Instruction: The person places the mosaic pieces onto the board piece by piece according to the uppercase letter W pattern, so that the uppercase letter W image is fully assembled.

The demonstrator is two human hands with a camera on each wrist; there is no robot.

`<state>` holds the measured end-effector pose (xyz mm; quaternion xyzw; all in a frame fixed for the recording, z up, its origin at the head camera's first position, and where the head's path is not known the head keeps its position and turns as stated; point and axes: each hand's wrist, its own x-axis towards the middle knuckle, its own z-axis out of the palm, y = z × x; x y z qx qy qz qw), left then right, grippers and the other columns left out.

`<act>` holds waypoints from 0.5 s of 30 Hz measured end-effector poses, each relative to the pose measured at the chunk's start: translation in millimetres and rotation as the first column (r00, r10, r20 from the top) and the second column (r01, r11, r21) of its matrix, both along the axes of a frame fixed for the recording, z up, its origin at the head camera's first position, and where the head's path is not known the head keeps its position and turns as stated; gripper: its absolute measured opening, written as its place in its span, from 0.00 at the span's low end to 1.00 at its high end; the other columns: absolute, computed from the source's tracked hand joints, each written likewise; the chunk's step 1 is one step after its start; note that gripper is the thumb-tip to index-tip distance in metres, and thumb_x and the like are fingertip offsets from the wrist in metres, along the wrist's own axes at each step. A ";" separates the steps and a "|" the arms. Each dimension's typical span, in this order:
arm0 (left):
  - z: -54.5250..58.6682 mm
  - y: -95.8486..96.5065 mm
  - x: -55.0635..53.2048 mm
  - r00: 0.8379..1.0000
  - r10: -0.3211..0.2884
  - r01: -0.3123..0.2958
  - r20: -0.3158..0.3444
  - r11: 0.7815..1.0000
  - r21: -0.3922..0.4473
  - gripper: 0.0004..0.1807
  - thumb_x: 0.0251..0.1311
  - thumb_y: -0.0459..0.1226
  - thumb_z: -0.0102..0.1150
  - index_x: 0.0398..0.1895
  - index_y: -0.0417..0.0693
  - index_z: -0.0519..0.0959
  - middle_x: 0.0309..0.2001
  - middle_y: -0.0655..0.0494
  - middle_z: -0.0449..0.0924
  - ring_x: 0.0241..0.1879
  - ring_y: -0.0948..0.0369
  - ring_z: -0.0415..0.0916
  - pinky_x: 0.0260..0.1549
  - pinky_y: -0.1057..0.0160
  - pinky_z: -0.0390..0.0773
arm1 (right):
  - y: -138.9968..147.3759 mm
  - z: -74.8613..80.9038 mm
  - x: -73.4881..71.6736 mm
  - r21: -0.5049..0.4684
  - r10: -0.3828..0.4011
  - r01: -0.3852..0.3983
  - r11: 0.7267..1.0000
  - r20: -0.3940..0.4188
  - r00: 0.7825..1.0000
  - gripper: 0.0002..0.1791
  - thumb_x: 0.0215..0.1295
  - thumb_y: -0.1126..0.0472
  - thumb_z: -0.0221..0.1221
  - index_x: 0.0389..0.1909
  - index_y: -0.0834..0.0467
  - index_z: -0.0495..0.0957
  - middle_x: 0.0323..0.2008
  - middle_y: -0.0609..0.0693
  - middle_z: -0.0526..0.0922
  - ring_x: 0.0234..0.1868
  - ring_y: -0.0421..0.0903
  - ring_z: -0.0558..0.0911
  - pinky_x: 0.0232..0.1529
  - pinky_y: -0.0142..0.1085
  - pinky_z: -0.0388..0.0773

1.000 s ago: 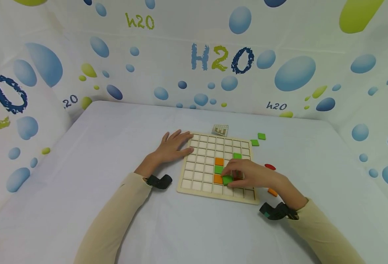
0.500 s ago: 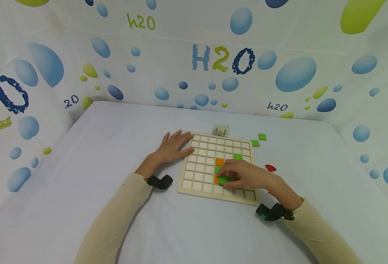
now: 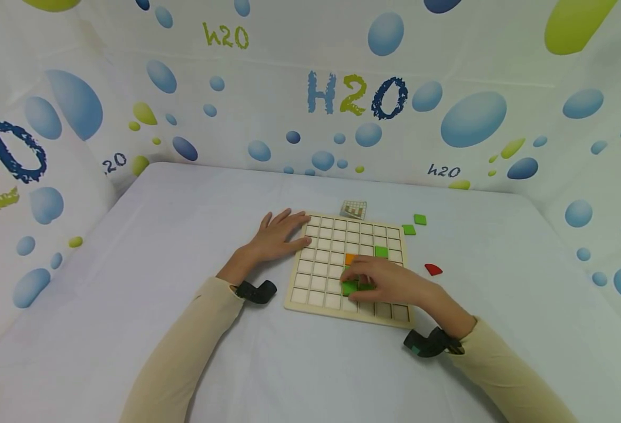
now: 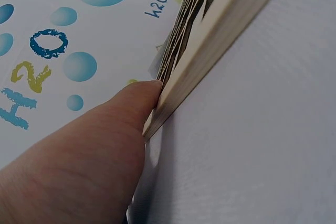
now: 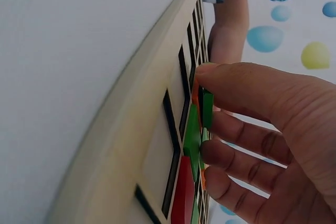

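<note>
A square wooden grid board (image 3: 315,282) lies on the white table. My left hand (image 3: 275,238) rests at its left edge with fingers spread; in the left wrist view, the thumb (image 4: 142,98) touches the board's rim. Over the lower middle cells, my right hand (image 3: 386,279) pinches a green square tile (image 5: 208,108) between thumb and fingers. Beneath and beside that tile, orange, green and red tiles sit in the grid, partly hidden by the hand. One orange tile (image 3: 350,258) and another green tile (image 3: 381,251) show in cells farther back.
Two loose green tiles (image 3: 420,219) lie beyond the board's far right corner. A red wedge-shaped piece (image 3: 433,269) is right of the board. A small card with a grid pattern (image 3: 354,208) lies behind the board. Printed cloth walls enclose the table.
My right hand has moved left across the board with the green tile, which now covers the orange tile in the lower cell. The left hand stays in place.
</note>
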<state>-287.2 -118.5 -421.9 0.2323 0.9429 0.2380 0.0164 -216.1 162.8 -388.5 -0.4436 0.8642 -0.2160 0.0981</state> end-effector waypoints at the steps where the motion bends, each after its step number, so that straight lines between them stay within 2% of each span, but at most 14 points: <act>1: 0.0 0.0 0.0 1.000 0.001 -0.001 0.000 1.000 -0.001 0.36 0.69 0.54 0.50 0.75 0.50 0.59 0.77 0.52 0.52 0.77 0.49 0.38 0.71 0.40 0.29 | -0.9 -0.1 0.3 -0.002 -0.001 0.001 1.000 -0.007 1.000 0.13 0.63 0.56 0.65 0.48 0.54 0.82 0.36 0.42 0.76 0.32 0.39 0.73 0.34 0.30 0.73; 8: -0.3 0.0 0.2 1.000 0.000 0.000 -0.001 1.000 -0.009 0.36 0.69 0.54 0.49 0.75 0.50 0.59 0.77 0.53 0.52 0.77 0.49 0.38 0.71 0.40 0.29 | -6.8 -1.5 2.4 -0.006 -0.016 0.015 1.000 -0.060 0.998 0.14 0.63 0.56 0.65 0.48 0.55 0.82 0.39 0.42 0.78 0.36 0.39 0.74 0.40 0.32 0.75; 15: -0.4 -0.3 0.3 1.000 -0.003 0.003 -0.003 1.000 -0.005 0.35 0.69 0.54 0.50 0.75 0.50 0.59 0.77 0.53 0.52 0.77 0.49 0.38 0.71 0.40 0.30 | -10.9 -4.1 2.3 0.011 -0.033 0.034 0.999 -0.094 0.995 0.15 0.63 0.54 0.66 0.49 0.53 0.82 0.41 0.42 0.78 0.37 0.38 0.74 0.39 0.31 0.75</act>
